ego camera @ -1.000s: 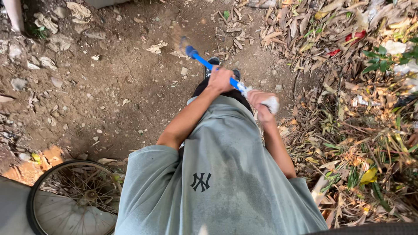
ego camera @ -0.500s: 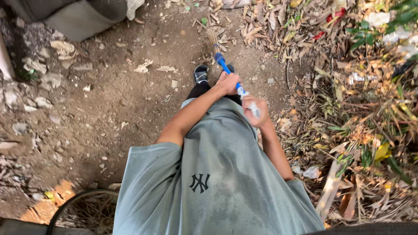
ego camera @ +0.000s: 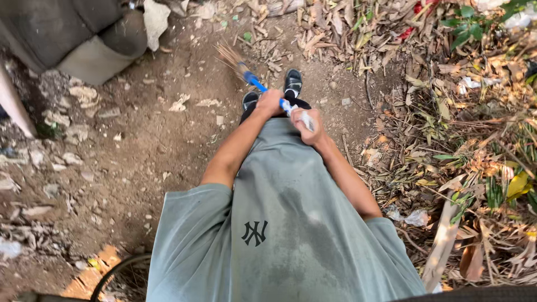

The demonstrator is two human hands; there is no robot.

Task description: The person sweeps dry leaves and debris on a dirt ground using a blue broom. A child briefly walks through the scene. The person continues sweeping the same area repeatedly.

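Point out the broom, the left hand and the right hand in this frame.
broom [ego camera: 254,83]: head view, on the blue handle.
left hand [ego camera: 269,103]: head view, back of the hand gripping the handle.
right hand [ego camera: 311,126]: head view, knuckles around the handle's end.

Grey-green short-sleeved T-shirt [ego camera: 279,223], black shoes [ego camera: 292,83]

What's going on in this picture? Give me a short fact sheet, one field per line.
Setting: bare dirt ground, outdoors
Left hand: grips the blue broom handle, lower down
Right hand: grips the handle's upper end
Broom bristles: straw, touching the dirt ahead of the shoes
Right side: pile of dry leaves
Bottom left: part of a wheel
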